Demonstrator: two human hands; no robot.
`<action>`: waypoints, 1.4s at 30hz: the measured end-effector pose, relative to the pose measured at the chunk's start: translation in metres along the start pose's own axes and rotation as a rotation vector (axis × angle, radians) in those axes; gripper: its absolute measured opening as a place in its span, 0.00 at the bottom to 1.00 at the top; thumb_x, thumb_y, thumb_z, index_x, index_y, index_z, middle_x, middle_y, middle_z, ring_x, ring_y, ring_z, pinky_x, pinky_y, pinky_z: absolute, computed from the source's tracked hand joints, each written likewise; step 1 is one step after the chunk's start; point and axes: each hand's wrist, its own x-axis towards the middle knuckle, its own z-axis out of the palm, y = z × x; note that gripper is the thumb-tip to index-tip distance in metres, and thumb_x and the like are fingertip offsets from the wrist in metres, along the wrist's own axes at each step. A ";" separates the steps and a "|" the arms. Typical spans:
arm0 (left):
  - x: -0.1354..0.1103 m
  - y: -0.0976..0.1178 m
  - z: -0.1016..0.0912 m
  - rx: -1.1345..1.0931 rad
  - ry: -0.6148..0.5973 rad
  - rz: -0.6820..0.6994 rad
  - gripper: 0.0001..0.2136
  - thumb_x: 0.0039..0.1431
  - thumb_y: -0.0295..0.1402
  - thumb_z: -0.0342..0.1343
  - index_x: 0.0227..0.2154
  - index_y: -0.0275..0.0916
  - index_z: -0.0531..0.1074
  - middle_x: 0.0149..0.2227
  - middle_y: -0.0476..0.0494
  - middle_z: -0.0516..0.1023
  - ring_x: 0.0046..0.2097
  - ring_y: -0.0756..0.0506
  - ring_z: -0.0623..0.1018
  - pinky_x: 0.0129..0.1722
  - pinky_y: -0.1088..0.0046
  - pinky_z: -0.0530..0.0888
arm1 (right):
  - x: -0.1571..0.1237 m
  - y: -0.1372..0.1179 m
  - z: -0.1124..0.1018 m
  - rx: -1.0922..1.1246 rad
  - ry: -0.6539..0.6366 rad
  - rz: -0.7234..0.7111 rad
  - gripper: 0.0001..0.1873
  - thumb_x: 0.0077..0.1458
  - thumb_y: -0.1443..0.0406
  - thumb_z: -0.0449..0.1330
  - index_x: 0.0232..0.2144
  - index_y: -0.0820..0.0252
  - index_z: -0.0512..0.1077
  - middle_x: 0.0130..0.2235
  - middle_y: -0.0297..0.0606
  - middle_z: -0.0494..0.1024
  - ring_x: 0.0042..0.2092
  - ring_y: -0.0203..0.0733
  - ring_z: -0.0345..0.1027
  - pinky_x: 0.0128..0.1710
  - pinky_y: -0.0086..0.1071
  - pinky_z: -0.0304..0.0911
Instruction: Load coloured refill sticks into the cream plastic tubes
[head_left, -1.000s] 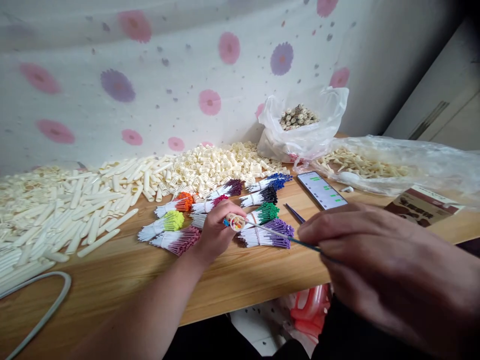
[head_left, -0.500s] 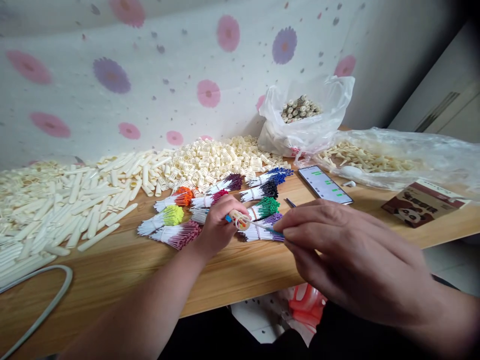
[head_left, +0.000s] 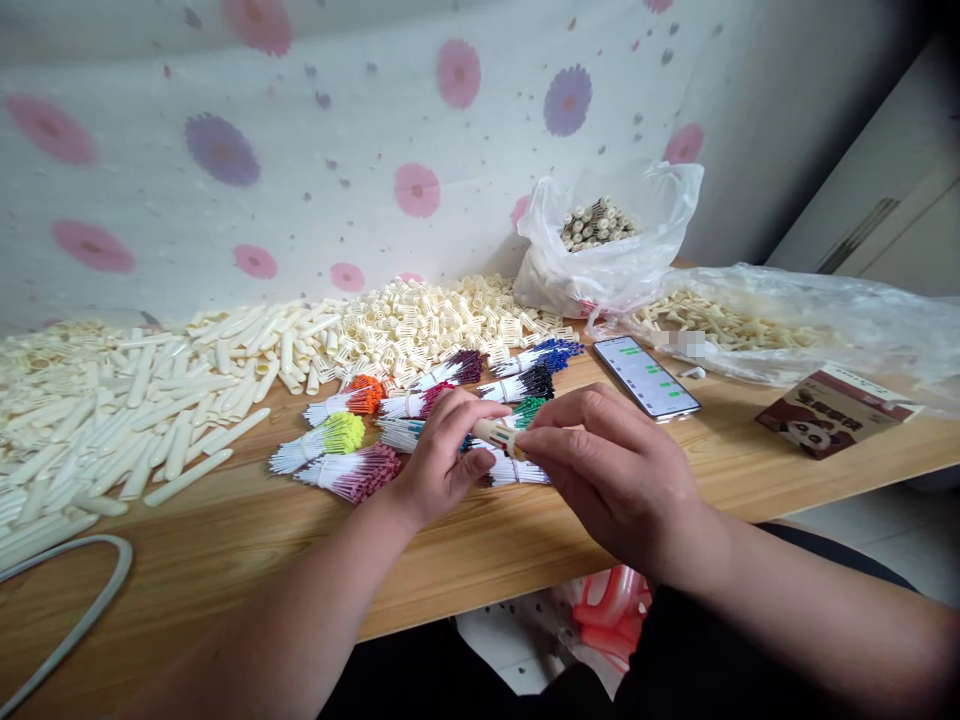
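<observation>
My left hand grips a short cream pen barrel above the wooden table. My right hand has its fingertips pinched at the barrel's open end, where a thin refill has gone in; the refill itself is hidden now. Beneath both hands lie bundles of colour-tipped refills: yellow, pink, orange, black and blue. Some bundles are covered by my fingers.
Heaps of cream barrels and small ribbed parts fill the table's back. A phone, a small printed box and two plastic bags of parts sit at the right. A grey cable curves at front left.
My right hand moved left from the front right, pushing the thin refill into the barrel until its fingertips met the barrel end. The left hand stayed roughly where it was.
</observation>
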 end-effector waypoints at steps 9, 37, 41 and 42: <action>-0.002 0.002 0.004 0.045 0.096 -0.034 0.21 0.63 0.47 0.40 0.42 0.38 0.72 0.37 0.42 0.71 0.43 0.44 0.69 0.43 0.66 0.67 | 0.004 0.005 0.000 -0.043 0.046 -0.011 0.04 0.53 0.74 0.59 0.33 0.64 0.69 0.34 0.40 0.70 0.36 0.37 0.63 0.36 0.33 0.63; -0.002 0.004 0.005 0.336 0.274 -0.057 0.16 0.61 0.44 0.47 0.36 0.38 0.73 0.34 0.41 0.71 0.39 0.43 0.70 0.39 0.65 0.67 | -0.006 0.014 0.023 0.668 0.119 0.670 0.07 0.55 0.63 0.59 0.31 0.59 0.75 0.41 0.40 0.72 0.46 0.41 0.67 0.46 0.40 0.63; 0.001 -0.008 0.008 0.075 0.170 -0.248 0.19 0.62 0.48 0.43 0.32 0.38 0.68 0.28 0.46 0.68 0.32 0.46 0.69 0.32 0.70 0.66 | -0.005 0.045 0.002 0.420 -0.012 0.467 0.07 0.57 0.66 0.56 0.32 0.61 0.73 0.37 0.40 0.73 0.42 0.39 0.67 0.44 0.37 0.62; 0.001 -0.011 0.009 -0.029 0.140 -0.303 0.19 0.62 0.50 0.42 0.31 0.38 0.67 0.26 0.48 0.66 0.30 0.48 0.67 0.29 0.71 0.65 | -0.006 0.053 -0.004 0.288 -0.118 0.412 0.06 0.57 0.67 0.56 0.32 0.62 0.73 0.36 0.40 0.73 0.39 0.39 0.67 0.41 0.35 0.62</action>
